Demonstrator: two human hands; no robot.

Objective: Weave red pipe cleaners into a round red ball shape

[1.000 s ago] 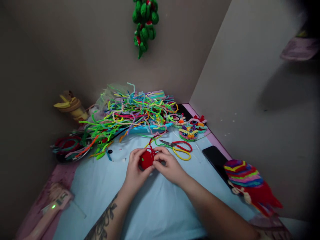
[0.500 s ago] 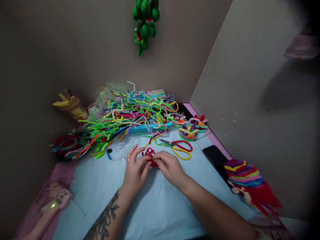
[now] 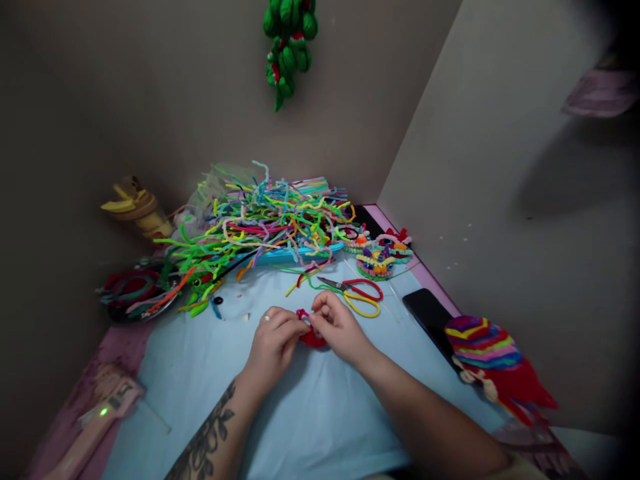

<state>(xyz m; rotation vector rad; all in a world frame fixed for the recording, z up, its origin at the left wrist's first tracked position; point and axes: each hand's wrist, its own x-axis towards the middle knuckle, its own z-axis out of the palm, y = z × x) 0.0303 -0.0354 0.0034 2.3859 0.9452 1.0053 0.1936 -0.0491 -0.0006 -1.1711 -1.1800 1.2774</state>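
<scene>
Between my two hands is a small red piece of bent pipe cleaner (image 3: 314, 339), looped and partly hidden by the fingers. My left hand (image 3: 277, 340) pinches its left side, thumb and fingers closed together; a ring shows on one finger. On the other side, my right hand (image 3: 337, 328) has its thumb and index finger closed on the upper right of the red piece. Just beyond the hands lie scissors (image 3: 355, 293) with one red and one yellow handle, beside a few loose pipe cleaners (image 3: 303, 279).
A blue tray (image 3: 280, 256) heaped with colourful pipe cleaners (image 3: 280, 213) stands at the back. Finished fuzzy pieces (image 3: 376, 263), a phone (image 3: 427, 313) and a striped hat-like item (image 3: 487, 347) line the right. A glue gun (image 3: 107, 407) lies at the left on the blue cloth's edge.
Both hands have shifted slightly, with the red piece now a little nearer and turned. The left fingers, raised before, have curled down; the right index finger has lifted and bent.
</scene>
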